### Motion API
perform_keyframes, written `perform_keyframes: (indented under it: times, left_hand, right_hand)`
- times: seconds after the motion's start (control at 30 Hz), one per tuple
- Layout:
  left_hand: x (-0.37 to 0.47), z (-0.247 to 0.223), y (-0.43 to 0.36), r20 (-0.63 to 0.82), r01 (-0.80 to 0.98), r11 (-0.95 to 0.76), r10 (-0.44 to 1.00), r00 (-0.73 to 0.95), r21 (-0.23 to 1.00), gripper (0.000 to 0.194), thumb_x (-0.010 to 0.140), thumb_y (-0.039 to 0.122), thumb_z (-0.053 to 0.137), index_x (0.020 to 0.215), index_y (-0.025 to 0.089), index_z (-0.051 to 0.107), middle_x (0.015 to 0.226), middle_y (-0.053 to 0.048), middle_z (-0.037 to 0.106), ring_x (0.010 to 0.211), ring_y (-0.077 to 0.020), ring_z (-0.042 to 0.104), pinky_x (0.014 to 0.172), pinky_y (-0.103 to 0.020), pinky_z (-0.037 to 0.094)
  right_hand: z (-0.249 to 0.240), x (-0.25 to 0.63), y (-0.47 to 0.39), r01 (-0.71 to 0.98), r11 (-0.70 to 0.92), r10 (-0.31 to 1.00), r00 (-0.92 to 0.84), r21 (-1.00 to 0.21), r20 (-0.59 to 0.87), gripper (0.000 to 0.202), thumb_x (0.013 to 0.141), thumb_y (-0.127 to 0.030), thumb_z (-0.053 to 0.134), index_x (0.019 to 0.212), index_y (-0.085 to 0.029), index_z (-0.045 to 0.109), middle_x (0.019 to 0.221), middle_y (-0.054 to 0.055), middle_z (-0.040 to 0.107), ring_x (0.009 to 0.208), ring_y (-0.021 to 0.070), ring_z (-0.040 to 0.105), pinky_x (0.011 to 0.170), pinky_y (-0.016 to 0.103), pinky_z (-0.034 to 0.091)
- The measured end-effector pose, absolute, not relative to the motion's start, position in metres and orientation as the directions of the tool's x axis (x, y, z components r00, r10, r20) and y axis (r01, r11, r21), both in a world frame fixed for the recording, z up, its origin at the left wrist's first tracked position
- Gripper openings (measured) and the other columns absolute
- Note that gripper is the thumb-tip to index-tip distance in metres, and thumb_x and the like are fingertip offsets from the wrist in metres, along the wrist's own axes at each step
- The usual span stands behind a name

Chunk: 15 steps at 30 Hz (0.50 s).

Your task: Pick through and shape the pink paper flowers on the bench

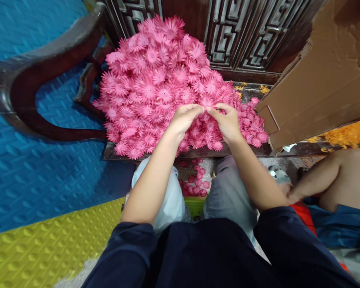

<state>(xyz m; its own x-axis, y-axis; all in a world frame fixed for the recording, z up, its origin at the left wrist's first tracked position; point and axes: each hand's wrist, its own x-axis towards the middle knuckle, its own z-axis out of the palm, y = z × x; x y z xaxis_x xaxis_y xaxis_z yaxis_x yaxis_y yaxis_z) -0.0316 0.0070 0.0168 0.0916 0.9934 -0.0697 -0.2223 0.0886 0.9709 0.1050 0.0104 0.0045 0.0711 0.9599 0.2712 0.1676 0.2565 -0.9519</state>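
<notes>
A big heap of pink paper flowers (156,76) lies piled on a dark wooden bench (252,151) in front of me. My left hand (184,118) and my right hand (226,120) meet fingertip to fingertip at the near side of the heap, pinching one pink flower (204,109) between them. Both sets of fingers are closed on it. Several more pink flowers (195,182) lie on the floor between my knees.
A brown cardboard box (321,76) stands at the right on the bench, with orange flowers (348,134) beyond it. Another person's bare arm (321,180) rests at the right. A curved wooden armrest (33,76) is at the left, above blue and yellow floor mats (42,192).
</notes>
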Motion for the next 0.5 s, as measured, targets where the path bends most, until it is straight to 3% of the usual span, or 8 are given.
perform_keyframes:
  times: [0.3,0.5]
  left_hand:
    - [-0.033,0.010,0.011,-0.149,-0.275,0.161,0.987,0.062,0.948,0.016,0.074,0.018,0.062,0.060,0.016,0.056,0.056,0.004,0.053,0.056,-0.0074,0.049,0.065,-0.022,0.043]
    - [-0.032,0.006,0.012,-0.184,-0.329,0.201,0.980,0.081,0.923,0.015,0.079,0.025,0.058,0.066,0.018,0.053,0.062,0.003,0.054,0.058,-0.0084,0.050,0.062,-0.022,0.042]
  right_hand:
    - [0.009,0.103,0.007,0.250,0.288,0.950,0.046,-0.924,0.309,0.032,0.067,-0.047,0.071,0.064,-0.019,0.056,0.064,-0.004,0.052,0.063,0.0090,0.045,0.066,0.026,0.041]
    - [0.012,0.103,0.005,0.292,0.326,0.936,0.032,-0.899,0.350,0.033,0.067,-0.047,0.070,0.062,-0.018,0.054,0.062,-0.004,0.048,0.064,0.0095,0.044,0.067,0.026,0.040]
